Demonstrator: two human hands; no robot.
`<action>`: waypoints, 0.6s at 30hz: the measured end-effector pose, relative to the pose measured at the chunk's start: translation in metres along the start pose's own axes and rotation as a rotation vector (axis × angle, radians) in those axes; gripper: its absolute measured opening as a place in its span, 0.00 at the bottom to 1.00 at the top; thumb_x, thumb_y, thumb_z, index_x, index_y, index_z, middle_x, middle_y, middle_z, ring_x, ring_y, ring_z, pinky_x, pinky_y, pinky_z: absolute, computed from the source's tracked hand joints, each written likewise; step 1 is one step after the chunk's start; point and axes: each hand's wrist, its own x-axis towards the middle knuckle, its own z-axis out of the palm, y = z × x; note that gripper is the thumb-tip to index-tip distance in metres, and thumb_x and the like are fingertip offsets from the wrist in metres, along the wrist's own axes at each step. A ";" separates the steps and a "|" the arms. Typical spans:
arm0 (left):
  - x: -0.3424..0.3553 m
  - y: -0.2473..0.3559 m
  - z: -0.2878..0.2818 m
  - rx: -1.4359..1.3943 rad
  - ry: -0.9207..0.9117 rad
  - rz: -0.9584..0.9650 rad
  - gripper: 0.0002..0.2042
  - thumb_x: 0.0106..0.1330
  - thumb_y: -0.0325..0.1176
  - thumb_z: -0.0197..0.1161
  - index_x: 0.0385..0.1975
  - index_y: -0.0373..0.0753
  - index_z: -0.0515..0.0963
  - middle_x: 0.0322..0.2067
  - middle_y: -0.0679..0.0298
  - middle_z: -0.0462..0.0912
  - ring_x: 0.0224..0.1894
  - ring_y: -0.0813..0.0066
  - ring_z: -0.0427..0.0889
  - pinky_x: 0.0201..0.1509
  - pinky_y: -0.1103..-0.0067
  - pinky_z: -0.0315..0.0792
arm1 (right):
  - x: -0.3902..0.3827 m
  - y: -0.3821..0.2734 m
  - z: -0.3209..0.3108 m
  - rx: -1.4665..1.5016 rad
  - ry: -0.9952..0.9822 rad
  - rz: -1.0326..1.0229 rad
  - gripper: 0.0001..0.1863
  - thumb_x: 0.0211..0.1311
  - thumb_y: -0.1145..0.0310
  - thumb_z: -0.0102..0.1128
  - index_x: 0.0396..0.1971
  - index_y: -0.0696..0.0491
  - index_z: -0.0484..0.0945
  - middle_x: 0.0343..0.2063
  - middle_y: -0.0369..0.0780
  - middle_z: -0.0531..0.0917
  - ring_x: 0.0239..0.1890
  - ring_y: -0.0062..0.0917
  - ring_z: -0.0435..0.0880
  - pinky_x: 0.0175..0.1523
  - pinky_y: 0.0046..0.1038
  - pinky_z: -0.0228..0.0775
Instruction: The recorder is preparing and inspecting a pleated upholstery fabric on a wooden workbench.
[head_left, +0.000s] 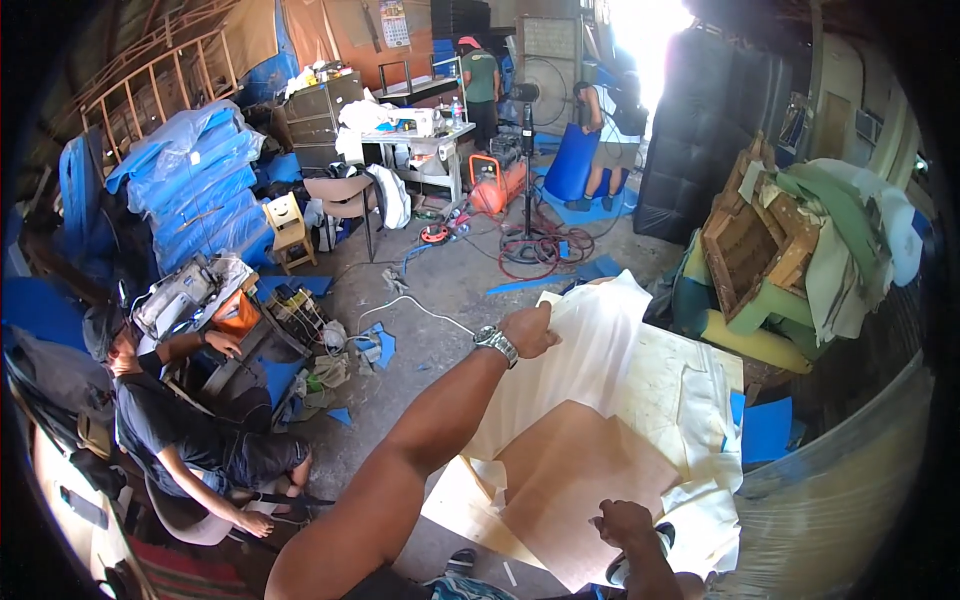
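Note:
My left hand (530, 335), with a metal watch on the wrist, is stretched forward with its fingers closed on a thin, translucent white sheet (610, 310) that hangs down over a pale board (675, 370). A brown pattern-like piece (585, 485) lies on the board, partly under the sheet. Near the lower right, my right hand (622, 525) is held with curled fingers above the brown piece and beside crumpled white fabric (700, 520); what it pinches, if anything, is too unclear to name.
A seated co-worker (190, 430) is at my left by a sewing machine (195, 295). Two people (482, 85) work at the back near a compressor (495, 185), hoses and cables. Upholstered frames (770, 260) stand at the right; wrapped blue foam (190, 185) is stacked back left.

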 end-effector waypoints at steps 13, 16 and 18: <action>0.000 0.000 0.001 0.013 0.008 -0.011 0.23 0.60 0.46 0.66 0.44 0.32 0.71 0.41 0.42 0.82 0.46 0.45 0.81 0.48 0.57 0.74 | 0.004 0.004 0.007 -0.015 0.065 -0.029 0.23 0.62 0.48 0.59 0.41 0.55 0.78 0.34 0.48 0.85 0.38 0.43 0.86 0.43 0.44 0.77; 0.000 0.000 0.002 0.003 0.014 -0.014 0.23 0.60 0.45 0.66 0.44 0.31 0.71 0.40 0.42 0.82 0.46 0.45 0.81 0.48 0.57 0.74 | 0.004 0.003 0.005 -0.013 0.002 0.004 0.22 0.65 0.49 0.54 0.47 0.52 0.78 0.40 0.44 0.84 0.44 0.40 0.83 0.49 0.42 0.75; 0.001 0.000 0.002 0.010 0.018 -0.018 0.23 0.60 0.45 0.66 0.44 0.31 0.71 0.40 0.42 0.82 0.46 0.45 0.81 0.48 0.57 0.74 | 0.004 0.003 0.004 -0.015 -0.006 0.006 0.22 0.65 0.49 0.54 0.47 0.52 0.78 0.40 0.45 0.84 0.44 0.40 0.83 0.49 0.42 0.75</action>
